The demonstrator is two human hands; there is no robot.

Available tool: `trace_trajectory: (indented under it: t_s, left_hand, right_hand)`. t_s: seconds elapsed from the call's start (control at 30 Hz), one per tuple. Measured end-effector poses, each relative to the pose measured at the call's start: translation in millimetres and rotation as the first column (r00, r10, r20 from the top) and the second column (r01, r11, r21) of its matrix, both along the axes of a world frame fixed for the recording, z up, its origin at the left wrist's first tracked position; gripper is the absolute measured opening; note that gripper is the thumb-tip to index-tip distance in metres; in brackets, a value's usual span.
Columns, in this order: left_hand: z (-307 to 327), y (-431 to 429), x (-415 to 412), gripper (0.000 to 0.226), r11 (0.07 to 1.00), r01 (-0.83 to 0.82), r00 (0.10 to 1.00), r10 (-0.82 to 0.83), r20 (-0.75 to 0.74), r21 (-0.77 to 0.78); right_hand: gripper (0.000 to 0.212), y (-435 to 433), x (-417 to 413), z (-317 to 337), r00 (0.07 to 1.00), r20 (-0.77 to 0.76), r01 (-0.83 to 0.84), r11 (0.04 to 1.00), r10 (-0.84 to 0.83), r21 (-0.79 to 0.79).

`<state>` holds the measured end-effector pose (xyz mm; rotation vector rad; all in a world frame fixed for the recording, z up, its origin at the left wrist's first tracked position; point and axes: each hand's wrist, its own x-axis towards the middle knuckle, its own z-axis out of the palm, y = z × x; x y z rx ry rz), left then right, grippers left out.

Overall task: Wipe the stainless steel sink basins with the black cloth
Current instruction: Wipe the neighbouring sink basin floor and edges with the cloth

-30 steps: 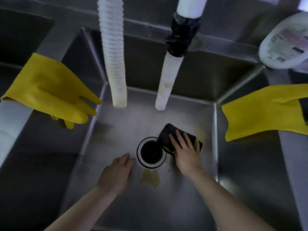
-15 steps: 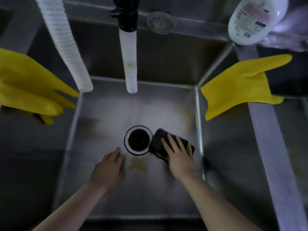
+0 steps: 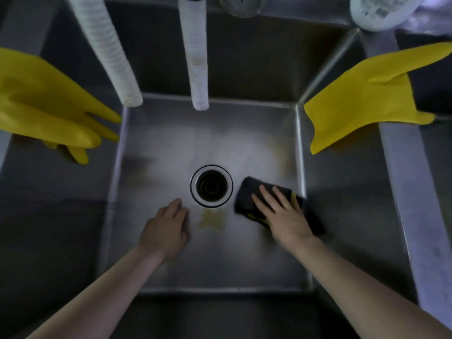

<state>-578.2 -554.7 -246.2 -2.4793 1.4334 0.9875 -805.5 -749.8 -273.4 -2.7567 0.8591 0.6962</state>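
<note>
I look down into a deep stainless steel sink basin (image 3: 171, 260) with a round drain (image 3: 211, 185) in the middle of its floor. A folded black cloth (image 3: 247, 195) with a yellow edge lies on the floor right of the drain, near the right wall. My right hand (image 3: 281, 216) presses flat on the cloth with straight fingers. My left hand (image 3: 165, 231) rests flat on the basin floor, left of and below the drain, holding nothing. A yellowish stain (image 3: 211, 217) sits between my hands, just below the drain.
Two white hoses, a ribbed hose (image 3: 107, 52) and a smooth hose (image 3: 195, 57), hang into the basin from the back. A left yellow rubber glove (image 3: 49, 106) and a right yellow rubber glove (image 3: 362, 96) drape over the side rims. A white bottle (image 3: 381, 11) stands at the back right.
My right hand has slid the cloth to the right, away from the drain toward the right wall. The left hand stays planted by the drain. My view has shifted, bringing the basin more centred.
</note>
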Motion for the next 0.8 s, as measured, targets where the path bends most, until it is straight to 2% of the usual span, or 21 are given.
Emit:
trace_trajectory:
  t_s: [0.07,0.17,0.23,0.3,0.37,0.4,0.47,0.53,0.67,0.73,0.8]
  left_hand:
    - [4,11,3,0.058,0.998,-0.006,1.0,0.006,-0.009,0.063]
    - [7,24,11,0.062,0.992,0.055,0.998,-0.052,-0.024,0.117]
    - [8,30,17,0.063,0.989,0.084,0.996,-0.083,-0.013,0.124]
    - [9,33,21,0.064,0.988,0.09,0.996,-0.088,-0.02,0.126]
    - [7,34,22,0.064,0.991,0.08,0.997,-0.077,-0.034,0.104]
    - [6,34,24,0.064,0.994,0.073,0.997,-0.07,-0.038,0.086]
    - [4,35,25,0.063,0.997,0.051,0.998,-0.048,-0.051,0.062]
    - [3,35,26,0.063,0.998,0.02,0.998,-0.017,-0.057,0.058]
    - [6,31,30,0.061,0.999,-0.025,0.999,0.027,-0.025,0.045]
    - [9,29,28,0.056,0.999,-0.027,0.999,0.028,-0.021,0.026]
    - [12,28,26,0.05,0.999,-0.032,0.999,0.032,-0.033,0.019]
  right_hand:
    - [0.08,27,-20,1,0.968,0.015,-0.252,0.967,0.252,0.021]
    - [0.068,61,-32,-3,0.809,-0.078,-0.582,0.812,0.583,0.037]
    - [0.065,75,-19,0,0.7,-0.053,-0.712,0.702,0.712,0.025]
    - [0.064,87,1,-1,0.665,0.011,-0.746,0.665,0.746,0.013]
    - [0.074,94,25,-2,0.71,0.013,-0.704,0.708,0.704,0.059]
    - [0.08,97,36,-5,0.766,0.016,-0.642,0.763,0.643,0.077]
    - [0.09,100,63,-6,0.887,0.056,-0.462,0.88,0.458,0.114]
    - [0.09,97,89,-6,0.953,0.116,-0.292,0.953,0.282,0.079]
    - [0.082,82,125,-4,0.994,0.082,-0.082,0.991,0.073,0.11]
    - [0.081,85,125,-4,0.995,0.062,-0.084,0.991,0.077,0.106]
    - [0.082,92,111,-5,0.985,0.078,-0.163,0.984,0.157,0.076]
